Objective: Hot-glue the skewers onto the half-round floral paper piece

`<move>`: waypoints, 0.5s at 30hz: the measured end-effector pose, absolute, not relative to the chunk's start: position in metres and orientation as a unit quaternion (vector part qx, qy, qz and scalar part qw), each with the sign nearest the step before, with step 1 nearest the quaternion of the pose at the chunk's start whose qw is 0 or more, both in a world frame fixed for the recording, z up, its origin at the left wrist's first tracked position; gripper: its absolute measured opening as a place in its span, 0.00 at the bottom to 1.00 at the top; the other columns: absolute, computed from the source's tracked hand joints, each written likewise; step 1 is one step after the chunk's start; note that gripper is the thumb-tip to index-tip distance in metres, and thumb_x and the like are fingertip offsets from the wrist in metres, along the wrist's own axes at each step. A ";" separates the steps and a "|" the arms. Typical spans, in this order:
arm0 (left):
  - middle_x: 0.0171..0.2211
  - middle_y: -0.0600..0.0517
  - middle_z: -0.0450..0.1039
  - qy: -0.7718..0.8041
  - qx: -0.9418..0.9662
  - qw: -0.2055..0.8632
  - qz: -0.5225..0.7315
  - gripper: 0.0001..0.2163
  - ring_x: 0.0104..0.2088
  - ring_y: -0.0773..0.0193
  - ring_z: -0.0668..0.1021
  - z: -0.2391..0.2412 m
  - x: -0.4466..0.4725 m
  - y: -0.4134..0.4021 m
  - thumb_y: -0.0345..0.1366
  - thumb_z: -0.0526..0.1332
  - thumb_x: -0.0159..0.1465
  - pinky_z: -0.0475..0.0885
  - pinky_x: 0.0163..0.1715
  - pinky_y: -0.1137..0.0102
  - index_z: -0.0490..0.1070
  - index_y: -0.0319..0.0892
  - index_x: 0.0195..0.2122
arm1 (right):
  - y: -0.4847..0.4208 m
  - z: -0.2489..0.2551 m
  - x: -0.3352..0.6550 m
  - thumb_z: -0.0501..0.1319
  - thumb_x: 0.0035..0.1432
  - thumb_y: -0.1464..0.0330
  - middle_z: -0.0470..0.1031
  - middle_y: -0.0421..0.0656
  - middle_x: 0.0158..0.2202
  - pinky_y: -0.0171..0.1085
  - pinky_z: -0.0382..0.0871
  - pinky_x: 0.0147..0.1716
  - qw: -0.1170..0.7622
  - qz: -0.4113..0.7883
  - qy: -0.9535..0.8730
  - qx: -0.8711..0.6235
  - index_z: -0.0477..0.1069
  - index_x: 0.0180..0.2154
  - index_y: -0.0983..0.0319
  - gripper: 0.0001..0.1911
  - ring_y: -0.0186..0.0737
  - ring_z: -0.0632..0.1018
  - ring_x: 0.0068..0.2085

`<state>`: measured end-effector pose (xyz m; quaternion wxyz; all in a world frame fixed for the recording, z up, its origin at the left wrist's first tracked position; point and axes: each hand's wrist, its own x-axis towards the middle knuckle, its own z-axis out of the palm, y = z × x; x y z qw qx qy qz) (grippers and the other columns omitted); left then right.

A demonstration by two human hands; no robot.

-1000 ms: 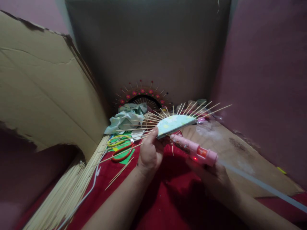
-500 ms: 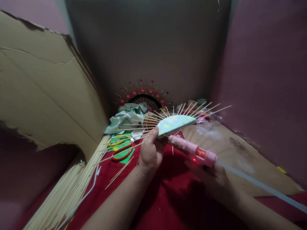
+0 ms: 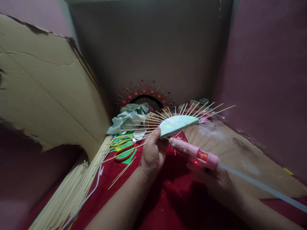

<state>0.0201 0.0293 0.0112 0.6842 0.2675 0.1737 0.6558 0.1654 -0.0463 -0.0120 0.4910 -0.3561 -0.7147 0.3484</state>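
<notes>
**Mia:** What is the left hand [image 3: 153, 153] holding up?

**Ben:** It is pinching a half-round paper fan piece [image 3: 178, 124] by its near corner. Thin sticks [image 3: 211, 110] are poking out all around the curved edge. The hand is keeping the piece in the air, above the red cloth [image 3: 168, 198], tipped a bit so the flat edge is facing down toward the glue gun.

**Mia:** And the other hand?

**Ben:** The right hand [image 3: 216, 179] is wrapped around the pink glue gun [image 3: 194, 152]. The tip is touching, or almost touching, the underside of the fan piece near the thumb (I think that is where glue would go). A small red light is glowing on the gun, and a white glue stick [image 3: 261, 187] is sticking out the back toward the right.

**Mia:** Is there room to move?

**Ben:** Not a lot. A big cardboard sheet [image 3: 48, 95] is leaning close on the left. Dark walls are standing behind and on the right. The long sticks on the right side are pointing toward that right wall, but they are not touching it.

**Mia:** What is lying around?

**Ben:** A big bundle of sticks [image 3: 72, 191] is lying along the left. Scissors [image 3: 122, 150] are sitting on green paper just past the left hand. A crumpled pale cloth [image 3: 128, 118] is behind them, and a finished round piece with red dots [image 3: 144, 94] is leaning on the back wall. A wooden board [image 3: 240, 153] is lying under the right side. The most open spot is the red cloth in front.
</notes>
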 end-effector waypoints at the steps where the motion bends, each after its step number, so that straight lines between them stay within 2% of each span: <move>1: 0.37 0.45 0.77 0.173 0.268 0.684 0.656 0.10 0.40 0.60 0.78 0.011 0.020 0.029 0.32 0.58 0.61 0.72 0.40 0.69 0.75 0.35 0.41 | -0.046 -0.012 0.165 0.54 0.62 0.66 0.62 0.41 0.61 0.49 0.56 0.62 0.491 0.345 -0.715 -0.359 0.58 0.60 0.53 0.24 0.47 0.63 0.62; 10: 0.38 0.44 0.77 0.166 0.284 0.683 0.653 0.11 0.35 0.63 0.78 0.008 0.019 0.030 0.33 0.56 0.63 0.72 0.35 0.70 0.74 0.34 0.42 | -0.047 -0.014 0.165 0.56 0.61 0.65 0.68 0.41 0.57 0.51 0.58 0.61 0.517 0.317 -0.685 -0.403 0.63 0.58 0.54 0.23 0.49 0.65 0.60; 15: 0.36 0.46 0.78 0.184 0.276 0.675 0.659 0.10 0.35 0.62 0.78 0.010 0.020 0.029 0.33 0.57 0.62 0.72 0.37 0.70 0.75 0.35 0.40 | -0.047 -0.024 0.167 0.59 0.58 0.66 0.64 0.42 0.60 0.49 0.62 0.59 0.502 0.339 -0.686 -0.402 0.60 0.59 0.53 0.27 0.50 0.65 0.60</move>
